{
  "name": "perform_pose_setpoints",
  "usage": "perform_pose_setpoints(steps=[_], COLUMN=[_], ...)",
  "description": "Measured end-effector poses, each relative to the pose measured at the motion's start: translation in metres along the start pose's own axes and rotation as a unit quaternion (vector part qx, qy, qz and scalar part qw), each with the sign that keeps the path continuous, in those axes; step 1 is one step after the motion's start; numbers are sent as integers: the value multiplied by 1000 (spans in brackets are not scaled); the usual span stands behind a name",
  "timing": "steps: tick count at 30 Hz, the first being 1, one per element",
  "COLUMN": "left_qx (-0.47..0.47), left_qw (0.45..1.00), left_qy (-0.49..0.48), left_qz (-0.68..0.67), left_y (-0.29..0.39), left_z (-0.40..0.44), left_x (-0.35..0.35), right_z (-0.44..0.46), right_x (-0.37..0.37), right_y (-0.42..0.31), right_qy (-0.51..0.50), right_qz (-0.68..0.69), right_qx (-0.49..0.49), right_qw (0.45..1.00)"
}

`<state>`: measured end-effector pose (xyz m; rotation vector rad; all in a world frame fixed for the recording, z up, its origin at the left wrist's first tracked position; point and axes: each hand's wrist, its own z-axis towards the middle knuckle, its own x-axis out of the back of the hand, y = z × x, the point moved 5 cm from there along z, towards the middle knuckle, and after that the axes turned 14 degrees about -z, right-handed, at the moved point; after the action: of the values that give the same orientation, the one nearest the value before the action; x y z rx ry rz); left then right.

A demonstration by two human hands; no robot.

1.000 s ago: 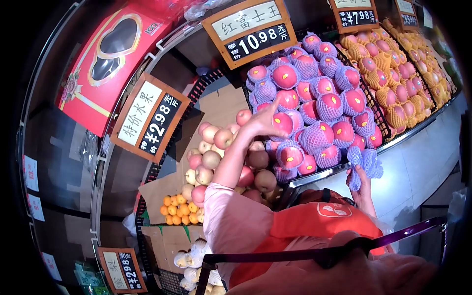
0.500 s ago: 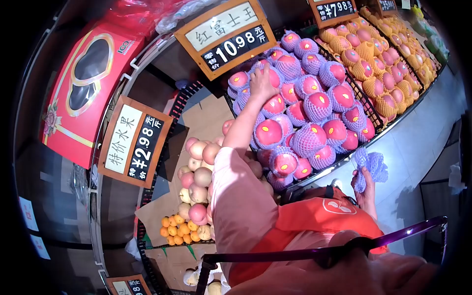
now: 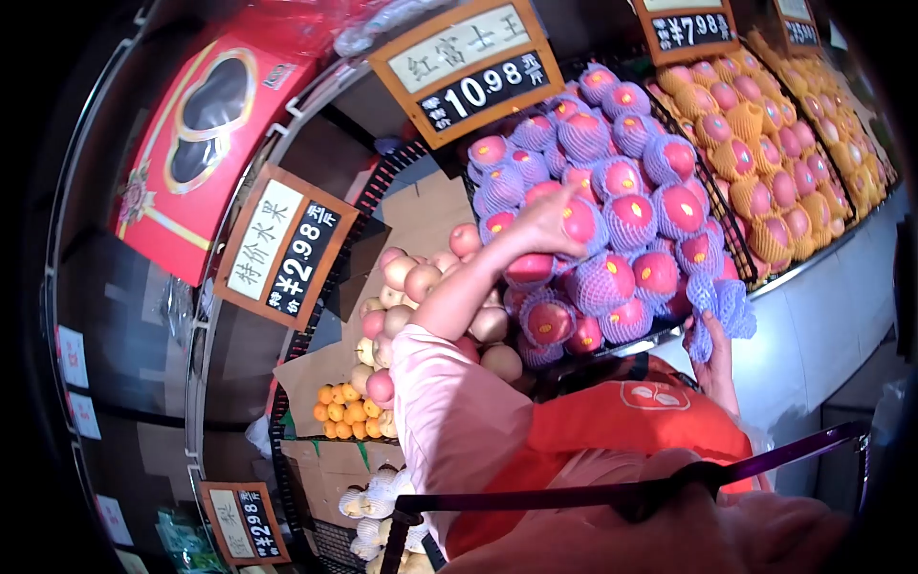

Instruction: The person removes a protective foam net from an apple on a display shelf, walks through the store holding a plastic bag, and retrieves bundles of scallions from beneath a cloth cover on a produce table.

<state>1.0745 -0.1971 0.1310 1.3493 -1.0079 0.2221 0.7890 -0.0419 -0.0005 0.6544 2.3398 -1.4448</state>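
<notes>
My left hand [image 3: 547, 225] reaches over a crate of red apples, its fingers spread around one apple [image 3: 579, 220] in a purple foam net. That apple sits among others, such as an apple [image 3: 630, 220] with a yellow sticker, mostly wrapped in purple nets. Off the crate's near right edge, my right hand [image 3: 713, 362] is closed around a bunch of loose purple foam nets [image 3: 729, 311]. Some of its fingers are hidden behind the nets.
Apples in yellow nets [image 3: 755, 191] fill the crates at the right. Unwrapped apples [image 3: 397, 287] and small oranges [image 3: 346, 411] lie on cardboard at the left. Price signs [image 3: 464, 72] stand behind, with a red gift box [image 3: 196, 153] farther left.
My left hand has moved from the back-left apples toward the middle of the crate. The view has shifted a little. My right hand still holds the purple nets.
</notes>
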Motion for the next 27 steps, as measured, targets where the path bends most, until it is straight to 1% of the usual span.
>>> perform_pose_setpoints(steps=[2,6,7,10,11,13,15,16,17,18,20,22,23,24,26,27], left_qx=[41,19,34,-9,-51,-22,40,88,128,166,235,246,250,257,237,248], left_qw=[998,998,996,996,994,998,989,981,965,935,893,891,897,900,912,917], left_qy=[-17,-33,-45,-53,-37,-9,75,143,227,306,373,383,365,351,321,308], left_qz=[45,58,71,72,84,-62,-118,-101,-15,70,95,8,-22,-37,-92,-48], left_y=[-10,-1,-6,-11,-17,-21,-34,-44,-69,-98,-127,-170,-195,-207,-218,-227], left_z=[5,2,4,3,4,7,10,11,12,13,10,24,37,47,66,75], left_x=[-13,-16,-21,-20,-20,1,37,62,85,104,127,138,139,140,136,134], right_z=[4,6,6,9,9,9,7,6,5,3,-3,-11,-14,-15,-18,-18], right_x=[0,-1,-2,1,1,1,6,8,10,14,20,21,21,22,22,22], right_y=[-1,0,1,7,8,9,10,11,12,13,15,14,14,14,15,15], right_qy=[-11,-24,-26,-37,-32,-18,4,7,12,19,41,70,76,81,92,98], right_qz=[-3,-8,-6,8,12,22,31,33,36,38,36,29,34,38,44,45], right_qx=[4,8,8,2,1,0,1,4,8,11,15,19,21,23,23,21], right_qw=[1000,1000,1000,999,999,1000,1000,999,999,999,998,997,996,996,995,994])
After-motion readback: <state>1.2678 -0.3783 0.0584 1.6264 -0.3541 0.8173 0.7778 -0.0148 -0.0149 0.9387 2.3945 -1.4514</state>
